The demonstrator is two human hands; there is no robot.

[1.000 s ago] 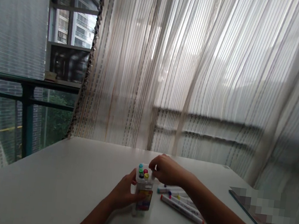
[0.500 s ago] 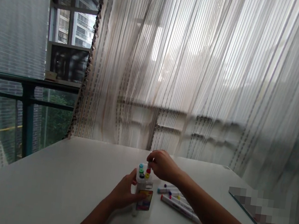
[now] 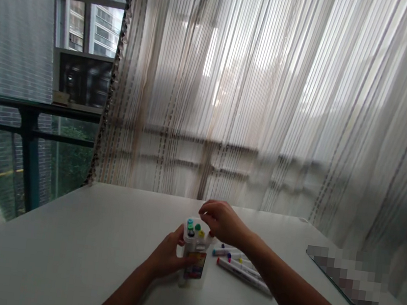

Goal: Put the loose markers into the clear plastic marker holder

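Clear case (image 3: 194,245) clamped in left hand (image 3: 165,256), multicoloured label (image 3: 194,271) partly under thumb (image 3: 185,262), bright caps (image 3: 198,227) below right hand (image 3: 225,223), finger grip unclear

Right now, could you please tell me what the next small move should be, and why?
I'd probably steady the case with the left hand, which grips its side, because the right hand is close over its top, where colored marker ends show and might get bumped.

Nothing I can actually read, tbh. There's 1 colorful label (image 3: 195,267) on the front of the clear box (image 3: 201,247), but it's too blurry, and the markers (image 3: 242,274) aren't legible either.
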